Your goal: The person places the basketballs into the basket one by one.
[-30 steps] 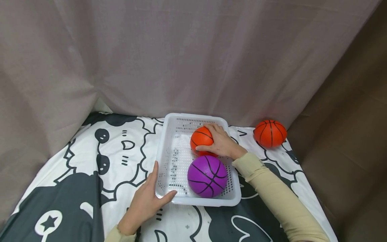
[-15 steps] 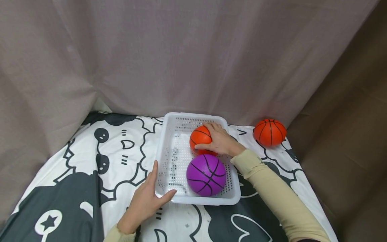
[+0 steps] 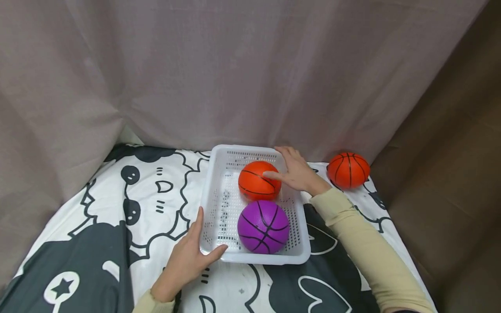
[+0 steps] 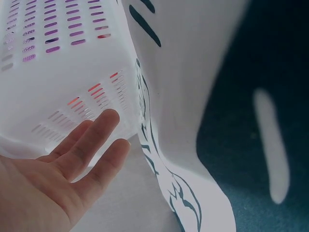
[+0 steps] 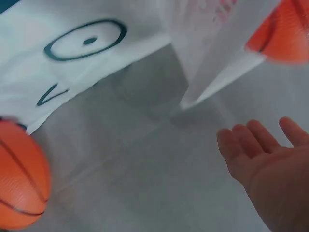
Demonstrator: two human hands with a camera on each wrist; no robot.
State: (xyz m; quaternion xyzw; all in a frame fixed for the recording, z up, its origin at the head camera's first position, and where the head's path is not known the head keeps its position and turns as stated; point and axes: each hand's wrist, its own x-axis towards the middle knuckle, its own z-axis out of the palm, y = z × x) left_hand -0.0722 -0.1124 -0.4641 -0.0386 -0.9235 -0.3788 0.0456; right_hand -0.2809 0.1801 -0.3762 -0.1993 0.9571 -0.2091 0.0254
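Note:
A white plastic basket holds an orange ball with black basketball lines and, nearer to me, a purple ball with the same lines. My left hand is at the basket's near left corner, its fingers along the side wall and its thumb by the near rim. In the left wrist view those fingers look extended beside the slotted wall. Over the basket's far right edge is my right hand, its fingers spread and the thumb pointing toward the orange ball. The right wrist view shows an open palm holding nothing.
A second orange basketball lies on the patterned cloth, right of the basket and close to the back curtain. A brown curtain hangs along the right side.
My right hand has let go of the orange ball and moved right and up to the basket's edge. The orange and purple balls have shifted slightly left. The left hand stays put.

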